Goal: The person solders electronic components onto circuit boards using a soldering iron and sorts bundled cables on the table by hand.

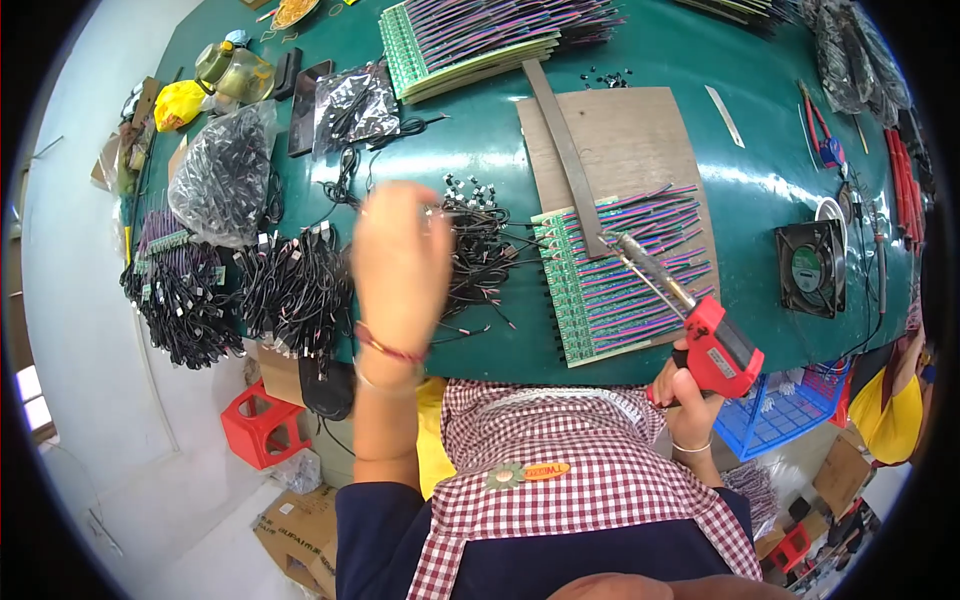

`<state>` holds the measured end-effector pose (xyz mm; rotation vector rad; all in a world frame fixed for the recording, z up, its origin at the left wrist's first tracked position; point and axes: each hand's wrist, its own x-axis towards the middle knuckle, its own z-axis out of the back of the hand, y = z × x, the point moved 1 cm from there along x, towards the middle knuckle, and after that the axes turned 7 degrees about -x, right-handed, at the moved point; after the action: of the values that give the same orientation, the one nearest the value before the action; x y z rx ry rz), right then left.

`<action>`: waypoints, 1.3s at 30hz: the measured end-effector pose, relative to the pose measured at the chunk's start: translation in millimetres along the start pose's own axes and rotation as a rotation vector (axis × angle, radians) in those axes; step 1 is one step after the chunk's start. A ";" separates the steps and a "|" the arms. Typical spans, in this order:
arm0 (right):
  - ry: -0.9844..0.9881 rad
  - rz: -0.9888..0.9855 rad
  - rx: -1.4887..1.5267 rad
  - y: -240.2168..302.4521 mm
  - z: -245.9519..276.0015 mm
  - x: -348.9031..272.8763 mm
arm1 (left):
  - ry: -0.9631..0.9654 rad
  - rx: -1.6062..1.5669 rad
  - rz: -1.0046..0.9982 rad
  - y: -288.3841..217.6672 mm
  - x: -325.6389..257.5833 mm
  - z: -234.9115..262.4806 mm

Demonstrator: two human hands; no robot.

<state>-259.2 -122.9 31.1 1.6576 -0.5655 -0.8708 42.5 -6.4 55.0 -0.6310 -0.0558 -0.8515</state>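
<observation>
My right hand (685, 398) grips the handle of a red soldering gun (722, 350). Its metal tip points up and left at a panel of green circuit boards (575, 300) with rows of pink, blue and black wires. A flat metal bar (565, 150) lies across the panel's upper part and the brown board (640, 135) beneath it. My left hand (400, 260) is over a heap of black cables (480, 250), left of the panel. Motion smears its fingers, so I cannot tell whether anything is in them.
Bundled black cables (295, 285) line the table's near left edge, beside a clear bag (225, 185). A stack of wired boards (470, 50) lies at the back. On the right are a black fan (810, 268) and pliers (822, 135). A blue basket (775, 415) stands below the edge.
</observation>
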 end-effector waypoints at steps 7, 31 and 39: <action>0.006 0.022 0.069 16.2 -6.5 6.5 | 0.155 0.004 0.118 74.9 -2.1 -6.3; 0.050 0.042 0.038 51.1 -85.6 36.0 | 0.171 -0.617 -0.025 -54.9 -41.5 -17.6; 0.067 0.134 -0.233 31.3 -86.1 38.1 | 0.203 -0.521 -0.240 -75.3 -50.8 -7.9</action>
<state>-165.8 -107.2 60.5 1.4155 -0.5027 -0.7511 -47.0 -12.8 71.3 -1.0343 0.2883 -1.1726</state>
